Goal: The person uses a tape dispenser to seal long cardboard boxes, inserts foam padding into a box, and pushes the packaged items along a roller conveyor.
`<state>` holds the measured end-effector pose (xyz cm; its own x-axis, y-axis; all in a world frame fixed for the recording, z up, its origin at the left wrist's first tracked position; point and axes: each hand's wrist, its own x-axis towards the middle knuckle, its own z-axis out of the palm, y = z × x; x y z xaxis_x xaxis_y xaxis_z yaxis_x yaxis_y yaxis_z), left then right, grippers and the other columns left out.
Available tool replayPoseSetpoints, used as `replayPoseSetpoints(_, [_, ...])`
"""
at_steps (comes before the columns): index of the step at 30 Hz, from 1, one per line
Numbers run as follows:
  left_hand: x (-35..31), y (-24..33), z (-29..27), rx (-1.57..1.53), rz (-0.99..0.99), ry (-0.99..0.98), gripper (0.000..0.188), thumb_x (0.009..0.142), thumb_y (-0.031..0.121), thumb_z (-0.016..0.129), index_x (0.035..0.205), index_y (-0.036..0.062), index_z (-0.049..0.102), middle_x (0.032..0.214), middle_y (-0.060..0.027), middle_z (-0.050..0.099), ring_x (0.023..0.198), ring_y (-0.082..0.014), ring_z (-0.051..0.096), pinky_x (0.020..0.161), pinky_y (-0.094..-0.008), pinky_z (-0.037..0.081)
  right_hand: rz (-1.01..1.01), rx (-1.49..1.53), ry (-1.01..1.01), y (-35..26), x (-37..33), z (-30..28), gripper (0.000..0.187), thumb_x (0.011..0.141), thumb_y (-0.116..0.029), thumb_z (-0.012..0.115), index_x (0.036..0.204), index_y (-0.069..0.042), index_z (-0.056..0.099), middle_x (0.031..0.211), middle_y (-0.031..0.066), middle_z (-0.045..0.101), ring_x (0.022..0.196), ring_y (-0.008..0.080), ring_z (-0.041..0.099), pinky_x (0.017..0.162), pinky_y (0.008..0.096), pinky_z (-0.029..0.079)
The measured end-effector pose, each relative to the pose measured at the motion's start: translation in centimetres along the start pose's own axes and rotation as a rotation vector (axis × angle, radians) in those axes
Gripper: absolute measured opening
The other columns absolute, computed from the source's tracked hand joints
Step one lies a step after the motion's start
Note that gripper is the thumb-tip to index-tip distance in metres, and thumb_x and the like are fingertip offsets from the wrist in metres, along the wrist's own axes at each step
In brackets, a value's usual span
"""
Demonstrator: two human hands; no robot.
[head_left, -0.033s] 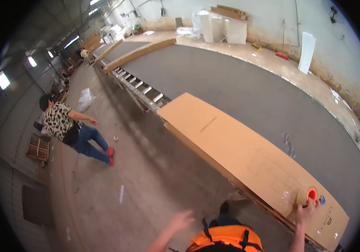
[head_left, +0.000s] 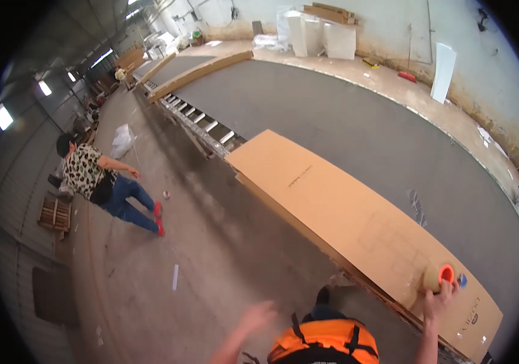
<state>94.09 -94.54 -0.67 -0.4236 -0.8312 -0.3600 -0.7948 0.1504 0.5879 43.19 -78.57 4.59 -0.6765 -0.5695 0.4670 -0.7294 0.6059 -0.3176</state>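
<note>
Pinched by its near edge, a wide roll of tan packing tape (head_left: 431,278) with an orange core is held in my right hand (head_left: 436,303). The roll rests on or just above the near end of a long, flat cardboard carton (head_left: 326,197). A small blue round thing (head_left: 463,281) shows just beyond my fingers. My left hand (head_left: 256,318) hangs over the floor beside the carton, touching nothing. It is blurred, but its fingers look stretched out with nothing in them.
A roller conveyor (head_left: 205,125) runs beyond the carton, beside a wide grey surface (head_left: 332,115). Another long carton (head_left: 202,73) lies farther along it. At left, a person (head_left: 105,176) stands on the floor near a small tape roll (head_left: 166,195) and a wooden pallet (head_left: 55,214).
My left hand has shifted slightly left and up. My right hand and the tape roll have moved a little up and left in view.
</note>
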Motion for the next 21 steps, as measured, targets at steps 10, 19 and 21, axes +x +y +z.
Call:
replayPoseSetpoints(10, [3.3, -8.7, -7.2, -0.154, -0.522, 0.193, 0.054, 0.083, 0.035, 0.070, 0.124, 0.0002, 0.064, 0.100, -0.0243, 0.071, 0.094, -0.0269, 0.070, 0.082, -0.0369, 0.053, -0.471, 0.265, -0.255, -19.4, 7.9, 5.8, 0.041, 0.055, -0.007, 0.081, 0.093, -0.004, 0.065, 0.102, 0.0086, 0.065, 0.116, 0.0371, 0.050, 0.108, 0.0581, 0.035])
replayPoseSetpoints(19, [32.8, -7.2, -16.9, -0.938, -0.264, 0.475, 0.101, 0.082, 0.014, 0.078, 0.156, 0.0062, 0.009, 0.161, -0.0210, 0.013, 0.142, -0.0374, 0.032, 0.114, -0.0487, 0.032, -0.445, 0.258, 0.072, -23.8, 3.1, 9.1, 0.039, 0.066, -0.005, 0.068, 0.105, -0.003, 0.067, 0.120, 0.0171, 0.065, 0.112, 0.0380, 0.058, 0.100, 0.0522, 0.047])
replayPoseSetpoints(21, [37.5, -9.3, -19.4, -0.879, -0.185, 0.437, 0.108, 0.081, 0.022, 0.081, 0.156, 0.0044, 0.005, 0.161, -0.0202, 0.014, 0.140, -0.0342, 0.033, 0.115, -0.0498, 0.029, -0.383, 0.227, 0.086, -28.1, 1.9, 9.9, 0.033, 0.067, -0.009, 0.072, 0.099, -0.003, 0.065, 0.110, 0.0160, 0.065, 0.099, 0.0341, 0.064, 0.092, 0.0453, 0.053])
